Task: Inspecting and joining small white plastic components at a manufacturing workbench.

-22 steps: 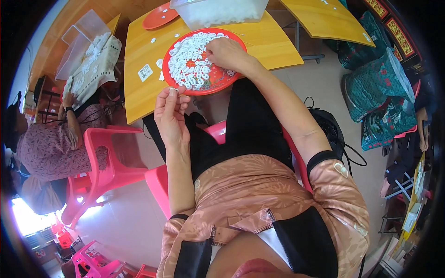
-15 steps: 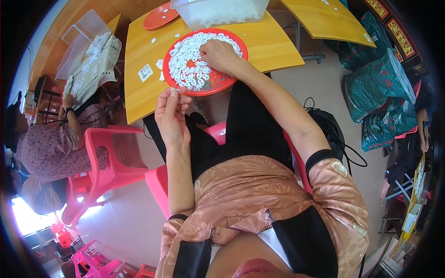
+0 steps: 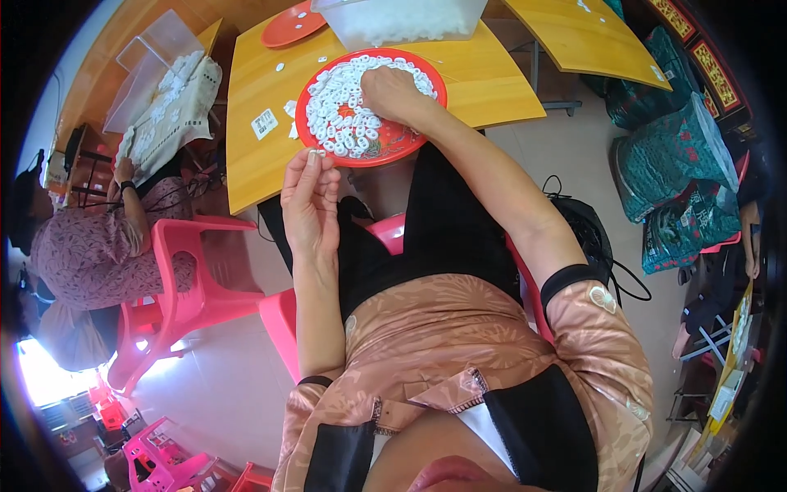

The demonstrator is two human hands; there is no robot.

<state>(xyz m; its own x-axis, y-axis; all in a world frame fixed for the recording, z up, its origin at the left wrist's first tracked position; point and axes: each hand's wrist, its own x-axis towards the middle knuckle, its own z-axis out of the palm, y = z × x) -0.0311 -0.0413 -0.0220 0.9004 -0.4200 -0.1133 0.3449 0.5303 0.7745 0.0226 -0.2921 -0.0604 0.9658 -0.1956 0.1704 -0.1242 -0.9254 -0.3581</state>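
A red round tray (image 3: 407, 148) near the table's front edge is strewn with small white oval pieces with holes (image 3: 325, 102). My right hand (image 3: 393, 92) is over the tray's right half, fingers curled down among the pieces. The back of that hand hides its fingertips and whatever they hold. My left hand (image 3: 311, 201) is raised just before the tray's near left rim, palm towards me. Its thumb and forefinger pinch a small white piece (image 3: 319, 152), and the other fingers curl loosely.
Behind the tray on the yellow table (image 3: 254, 164) stands a translucent bin (image 3: 402, 20) of white pieces, beside a red plate (image 3: 283, 31). A paper label (image 3: 263, 124) lies left. Another person (image 3: 106, 246) sits left near a pink chair (image 3: 184, 271). Green bags (image 3: 672, 160) stand right.
The whole view has shifted slightly, so the table and tray appear a little further right. Both hands keep nearly the same places, the left still pinching its white piece.
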